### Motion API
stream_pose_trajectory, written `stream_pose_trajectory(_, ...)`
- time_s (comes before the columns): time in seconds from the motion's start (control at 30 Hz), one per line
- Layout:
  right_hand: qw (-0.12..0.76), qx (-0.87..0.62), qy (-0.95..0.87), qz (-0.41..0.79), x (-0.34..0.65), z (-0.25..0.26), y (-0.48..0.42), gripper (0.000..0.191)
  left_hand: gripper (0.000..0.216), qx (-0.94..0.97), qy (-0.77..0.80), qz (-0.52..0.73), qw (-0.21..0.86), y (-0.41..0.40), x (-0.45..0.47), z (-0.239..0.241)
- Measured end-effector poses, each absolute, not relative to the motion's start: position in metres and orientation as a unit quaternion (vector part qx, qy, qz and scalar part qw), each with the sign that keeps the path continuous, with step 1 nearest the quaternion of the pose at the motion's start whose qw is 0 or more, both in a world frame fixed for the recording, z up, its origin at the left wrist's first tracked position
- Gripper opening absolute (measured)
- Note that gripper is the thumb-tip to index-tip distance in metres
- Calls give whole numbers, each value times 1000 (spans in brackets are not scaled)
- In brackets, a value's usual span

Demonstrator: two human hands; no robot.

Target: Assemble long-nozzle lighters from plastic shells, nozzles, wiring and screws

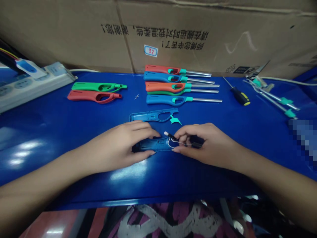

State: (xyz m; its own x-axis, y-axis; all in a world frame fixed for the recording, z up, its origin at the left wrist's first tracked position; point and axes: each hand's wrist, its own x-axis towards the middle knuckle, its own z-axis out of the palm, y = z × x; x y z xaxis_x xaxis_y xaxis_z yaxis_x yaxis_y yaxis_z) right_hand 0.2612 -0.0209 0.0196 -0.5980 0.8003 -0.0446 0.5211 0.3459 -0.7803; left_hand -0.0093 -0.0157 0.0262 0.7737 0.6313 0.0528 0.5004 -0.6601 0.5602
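My left hand (123, 142) has its thumb and fingers closed around a blue lighter shell half (159, 144), which lies hollow side up on the table. At that shell's right end, my right hand (210, 140) pinches a small black igniter (169, 135) with a white tip. A thin white wire (169, 144) loops from the igniter. Another dark part (198, 141) shows under the right palm, its kind unclear. Just beyond my hands lie a second blue shell half (143, 116) and a teal trigger (175, 120).
Several assembled lighters (165, 99) lie in a stack behind. Green and red shells (84, 96), tiny screws (136, 97), a screwdriver (240, 96) and metal tubes with teal triggers (277, 100) lie around. A power strip (32, 84) is left; a cardboard box (86, 39) stands behind.
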Motion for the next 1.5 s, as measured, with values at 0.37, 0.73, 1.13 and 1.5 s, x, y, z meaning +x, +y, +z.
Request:
stream_pose_trajectory(0.37,135,-304,-912,239,265,21,-23,19,22,854,332,271,296,-30,10,23)
stream_pose_trajectory(0.73,197,-301,-913,195,263,23,-25,15,20,788,382,365,315,-36,15,25)
stream_pose_trajectory(1.13,227,-310,-902,196,261,29,-28,11,13,756,430,337,360,-35,17,24)
stream_pose_trajectory(1.5,214,-317,-901,204,261,26,-25,12,12,760,421,328,371,-30,16,22)
